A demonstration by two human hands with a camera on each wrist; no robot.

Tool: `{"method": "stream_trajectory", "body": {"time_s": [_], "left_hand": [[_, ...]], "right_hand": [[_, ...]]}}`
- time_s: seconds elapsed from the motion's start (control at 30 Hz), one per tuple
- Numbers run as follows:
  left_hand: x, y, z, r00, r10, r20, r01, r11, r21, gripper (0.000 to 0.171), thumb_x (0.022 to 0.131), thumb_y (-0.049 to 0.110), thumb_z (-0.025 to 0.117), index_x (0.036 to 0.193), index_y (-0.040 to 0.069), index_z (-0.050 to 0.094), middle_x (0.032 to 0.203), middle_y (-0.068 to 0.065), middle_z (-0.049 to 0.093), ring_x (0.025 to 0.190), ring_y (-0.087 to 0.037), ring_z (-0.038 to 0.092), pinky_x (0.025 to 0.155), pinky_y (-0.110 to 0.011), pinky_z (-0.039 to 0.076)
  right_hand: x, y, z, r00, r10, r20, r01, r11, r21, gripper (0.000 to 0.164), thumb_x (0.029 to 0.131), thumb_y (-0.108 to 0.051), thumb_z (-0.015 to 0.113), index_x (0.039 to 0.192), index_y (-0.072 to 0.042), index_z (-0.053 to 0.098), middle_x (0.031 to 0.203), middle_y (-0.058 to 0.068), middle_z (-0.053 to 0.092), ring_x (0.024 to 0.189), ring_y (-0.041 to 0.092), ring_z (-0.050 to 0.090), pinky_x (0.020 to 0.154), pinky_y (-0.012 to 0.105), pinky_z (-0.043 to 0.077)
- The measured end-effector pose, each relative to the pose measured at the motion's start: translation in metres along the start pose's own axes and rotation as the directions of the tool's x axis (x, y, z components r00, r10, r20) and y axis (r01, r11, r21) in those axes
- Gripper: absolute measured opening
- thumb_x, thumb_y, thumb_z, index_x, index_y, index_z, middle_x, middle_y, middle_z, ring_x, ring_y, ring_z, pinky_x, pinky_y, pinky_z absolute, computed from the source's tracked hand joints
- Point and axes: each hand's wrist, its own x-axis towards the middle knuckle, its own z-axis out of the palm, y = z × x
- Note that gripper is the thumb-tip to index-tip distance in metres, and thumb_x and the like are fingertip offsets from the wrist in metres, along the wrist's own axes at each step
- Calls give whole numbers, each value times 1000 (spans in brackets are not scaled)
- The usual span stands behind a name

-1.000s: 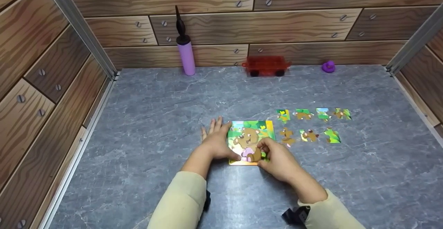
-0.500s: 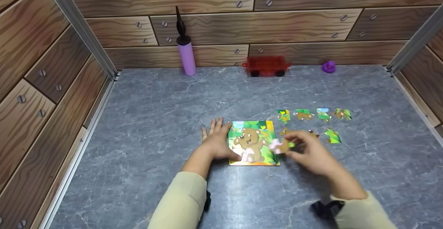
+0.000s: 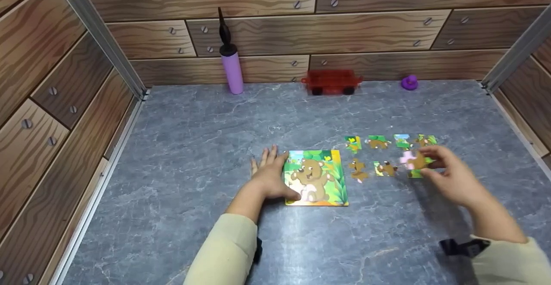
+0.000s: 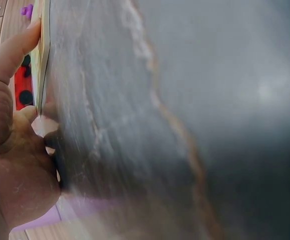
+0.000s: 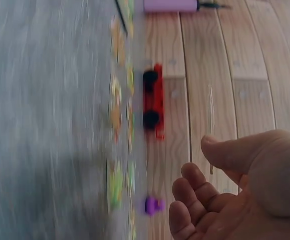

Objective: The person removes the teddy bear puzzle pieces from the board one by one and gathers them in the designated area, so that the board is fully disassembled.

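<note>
A square bear-picture puzzle board [image 3: 320,168] lies flat on the grey marbled table. My left hand [image 3: 267,179] rests along its left side, fingers spread and thumb across the lower left corner; the left wrist view catches the board edge-on [image 4: 44,55]. Held above the table to the right, a pink and brown puzzle piece [image 3: 414,161] is pinched between thumb and fingers of my right hand [image 3: 454,179]. From the right wrist the piece appears as a thin sliver [image 5: 211,125]. Below it, a green puzzle piece [image 3: 414,173] is partly covered.
Several loose puzzle pieces lie in two rows right of the board, among them a brown bear piece [image 3: 357,171] and a green-topped piece [image 3: 379,142]. Along the back wall stand a purple hand pump [image 3: 233,72], a red toy wagon [image 3: 331,82] and a purple rubber duck [image 3: 410,82].
The right hand has lifted the pink and brown puzzle piece off the board's lower right and carried it rightward, over the loose pieces. The left hand stays in place.
</note>
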Motion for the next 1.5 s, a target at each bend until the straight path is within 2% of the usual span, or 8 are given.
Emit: {"method": "stream_trajectory", "body": {"time_s": [0.17, 0.3, 0.43, 0.53, 0.77, 1.17, 1.37, 1.5], "left_hand": [[0, 0, 0, 1000, 0, -2, 0, 1000, 14, 124, 68, 51, 96, 169, 22, 30, 178, -12, 4, 163, -34, -6, 125, -64, -10], [0, 0, 0, 1000, -1, 0, 1, 1000, 21, 124, 68, 51, 96, 169, 22, 29, 178, -12, 4, 163, -34, -6, 125, -64, -10], [-1, 2, -1, 1000, 1, 3, -1, 1000, 22, 124, 69, 50, 96, 170, 22, 29, 178, -12, 3, 163, -34, -6, 124, -64, -11], [-1, 2, -1, 1000, 2, 3, -2, 1000, 19, 124, 69, 50, 96, 170, 22, 28, 178, -12, 3, 163, -35, -7, 125, -64, -11], [-1, 2, -1, 1000, -1, 5, 1, 1000, 12, 125, 69, 51, 97, 169, 22, 29, 178, -12, 3, 163, -34, -6, 124, -64, -11], [0, 1, 0, 1000, 0, -1, 0, 1000, 4, 125, 69, 51, 97, 169, 22, 29, 178, -12, 4, 163, -34, -5, 125, -63, -11], [-1, 1, 0, 1000, 5, 0, -5, 1000, -1, 124, 69, 50, 97, 169, 21, 30, 178, -12, 4, 163, -35, -5, 125, -63, -11], [-1, 1, -1, 1000, -1, -3, 1, 1000, 0, 124, 69, 51, 97, 169, 22, 30, 178, -12, 4, 163, -35, -5, 125, -63, -11]], "right_hand": [[-1, 25, -19, 999, 51, -2, -51, 997, -50, 47, 94, 16, 63, 139, 14, 47, 130, 47, 55, 92, -14, 50, 72, 9, 48], [-2, 43, -27, 990, 135, 30, -132, 988, -79, 47, 97, 16, 58, 141, 16, 43, 130, 49, 50, 99, 27, 68, 68, 12, 50], [-3, 56, -31, 971, 227, 78, -219, 971, -95, 46, 98, 15, 54, 142, 17, 38, 128, 51, 46, 110, 62, 58, 64, 18, 53], [-2, 63, -34, 961, 262, 93, -246, 958, -147, 45, 98, 13, 55, 140, 18, 39, 124, 51, 47, 108, 63, 58, 66, 21, 50], [-1, 74, -35, 948, 304, 91, -278, 933, -227, 42, 98, 9, 57, 136, 18, 43, 112, 44, 54, 96, 50, 58, 75, 46, 49], [1, 76, -31, 944, 316, 99, -286, 929, -234, 48, 97, 8, 60, 140, 18, 40, 120, 51, 53, 111, 63, 54, 90, 68, 46], [1, 64, -24, 932, 364, 4, -354, 909, -223, 57, 98, 3, 61, 147, 18, 34, 125, 50, 44, 117, 64, 46, 96, 75, 41], [7, 45, -8, 947, 313, -65, -320, 931, -176, 57, 99, 1, 63, 148, 17, 38, 130, 49, 41, 121, 66, 46, 98, 75, 43]]}}
